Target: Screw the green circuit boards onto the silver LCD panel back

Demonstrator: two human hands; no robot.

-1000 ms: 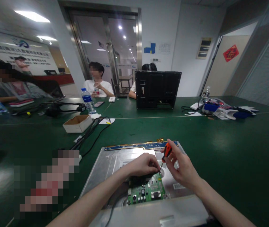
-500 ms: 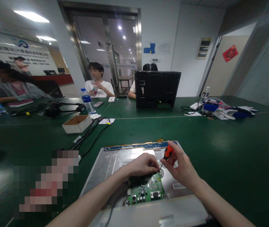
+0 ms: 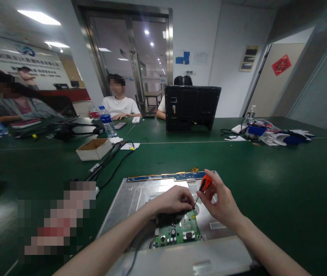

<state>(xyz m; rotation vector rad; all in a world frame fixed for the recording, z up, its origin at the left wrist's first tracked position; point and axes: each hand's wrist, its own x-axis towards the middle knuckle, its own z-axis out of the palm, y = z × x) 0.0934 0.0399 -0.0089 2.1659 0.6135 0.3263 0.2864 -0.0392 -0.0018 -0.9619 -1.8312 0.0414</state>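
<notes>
A metal display panel [image 3: 131,195] lies on the green table, with a blue strip board [image 3: 163,177] along its far edge and a green circuit board [image 3: 175,232] on it. My right hand [image 3: 221,199] grips an orange and black screwdriver [image 3: 205,183], its shaft slanting down to the circuit board's upper right corner. My left hand [image 3: 176,199] is closed at that same corner, its fingertips beside the screwdriver tip. What those fingers pinch, if anything, is too small to make out.
An open white box [image 3: 93,150] and black cables [image 3: 106,161] lie left of the panel. Bottles, including a blue-labelled bottle [image 3: 107,122], and a black monitor [image 3: 192,109] stand farther back. Gloves and bags [image 3: 275,134] lie at the right. People sit across the table.
The person across the table has set down a red-capped bottle and lowered a hand to the table. My hands and the screwdriver hold nearly the same place.
</notes>
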